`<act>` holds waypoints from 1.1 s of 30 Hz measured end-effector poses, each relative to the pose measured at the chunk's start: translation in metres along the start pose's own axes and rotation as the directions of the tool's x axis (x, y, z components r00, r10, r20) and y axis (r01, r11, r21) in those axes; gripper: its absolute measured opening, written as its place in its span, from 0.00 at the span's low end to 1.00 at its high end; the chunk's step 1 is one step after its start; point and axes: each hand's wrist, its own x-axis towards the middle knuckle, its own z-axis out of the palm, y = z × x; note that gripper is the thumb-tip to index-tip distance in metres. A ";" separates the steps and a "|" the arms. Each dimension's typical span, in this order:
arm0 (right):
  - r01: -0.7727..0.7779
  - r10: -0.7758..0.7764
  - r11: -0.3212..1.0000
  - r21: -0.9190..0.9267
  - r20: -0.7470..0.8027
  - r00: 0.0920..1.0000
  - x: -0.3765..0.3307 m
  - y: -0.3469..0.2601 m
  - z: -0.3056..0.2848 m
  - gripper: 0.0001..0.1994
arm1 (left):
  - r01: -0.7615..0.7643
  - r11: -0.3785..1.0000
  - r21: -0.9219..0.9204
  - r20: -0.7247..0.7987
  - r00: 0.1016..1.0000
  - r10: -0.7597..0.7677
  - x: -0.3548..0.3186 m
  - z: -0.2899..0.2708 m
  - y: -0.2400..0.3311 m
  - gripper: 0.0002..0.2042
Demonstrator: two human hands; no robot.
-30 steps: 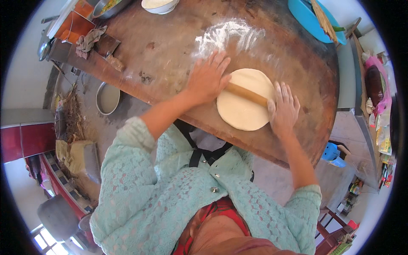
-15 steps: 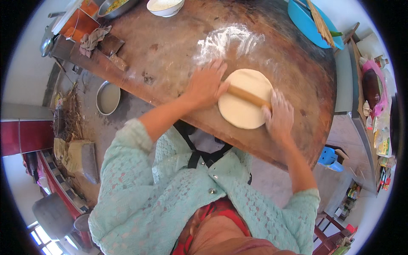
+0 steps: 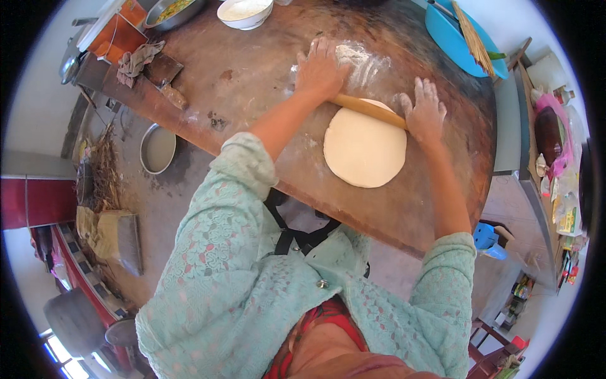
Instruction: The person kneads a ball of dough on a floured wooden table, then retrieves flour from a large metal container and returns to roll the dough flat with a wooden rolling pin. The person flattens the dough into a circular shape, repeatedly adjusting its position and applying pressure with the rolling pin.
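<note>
A flat round sheet of pale dough (image 3: 365, 150) lies on the brown wooden table. Across its far edge rests a wooden rolling pin (image 3: 370, 111), slanting down to the right. My left hand (image 3: 320, 71) lies over the pin's left end, palm down with fingers stretched forward, and hides that end. At the other end, my right hand (image 3: 424, 112) has its heel against the pin, fingers spread and dusted with flour. A patch of loose white flour (image 3: 366, 63) is on the table just beyond the pin, partly behind my left hand.
A white bowl of flour (image 3: 246, 14) and a metal bowl of chopped food (image 3: 172, 12) stand at the back left, near an orange bucket (image 3: 117, 38) and a crumpled cloth (image 3: 137, 62). A blue basin (image 3: 451, 41) sits at the far right. The table's near edge (image 3: 341, 210) curves before me.
Both hands have moved away from me, rolling the pin from the dough's middle to its far edge. My right hand's fingers have straightened forward.
</note>
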 end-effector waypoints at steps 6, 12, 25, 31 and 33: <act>0.186 -0.205 0.976 0.118 0.179 0.962 -0.118 -0.012 -0.032 0.31 | -0.217 0.970 -0.113 0.251 0.938 0.239 -0.099 -0.052 -0.005 0.26; 0.201 -0.205 0.978 0.056 0.068 0.976 -0.064 -0.015 -0.020 0.27 | -0.154 0.987 -0.052 0.079 0.984 0.158 -0.056 -0.026 -0.001 0.28; 0.254 -0.387 0.854 0.453 0.228 0.894 0.005 -0.029 -0.007 0.22 | -0.227 0.974 -0.023 0.028 0.973 0.227 -0.067 -0.013 -0.014 0.26; 0.106 -0.285 0.913 0.393 0.432 0.855 0.001 -0.064 -0.037 0.15 | -0.217 0.963 -0.159 0.180 0.953 0.245 -0.126 -0.064 -0.019 0.21; 0.139 -0.334 0.884 0.447 0.393 0.857 -0.005 -0.078 -0.040 0.14 | -0.244 0.959 -0.142 0.121 0.958 0.261 -0.141 -0.071 -0.021 0.19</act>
